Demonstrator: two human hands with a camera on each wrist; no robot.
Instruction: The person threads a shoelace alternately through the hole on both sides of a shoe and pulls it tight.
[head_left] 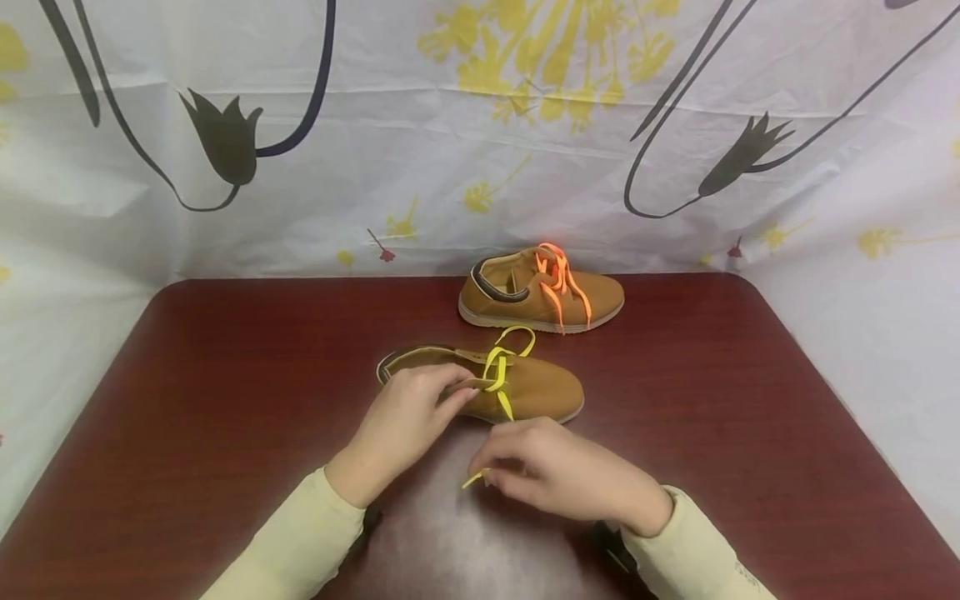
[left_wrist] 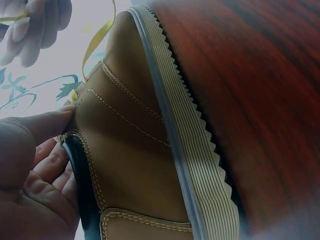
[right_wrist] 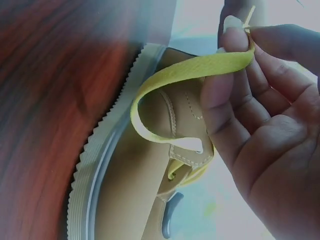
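A tan shoe [head_left: 547,386] with a yellow shoelace [head_left: 500,372] lies on the table, toe to the right. My left hand [head_left: 408,410] pinches the near eyelet flap of this shoe; in the left wrist view the thumb [left_wrist: 50,122] presses on the flap's edge and the fingers are inside the opening. In front of the shoe, my right hand [head_left: 558,471] pinches the end of the yellow lace between thumb and fingertips. In the right wrist view the lace [right_wrist: 165,75] loops from an eyelet up to those fingertips. Its other end curls beyond the shoe in the head view.
A second tan shoe [head_left: 600,298] with an orange lace [head_left: 558,279] stands behind the first, near the table's back edge. The dark red table [head_left: 247,400] is bordered by a white patterned cloth [head_left: 420,192] at the back and sides.
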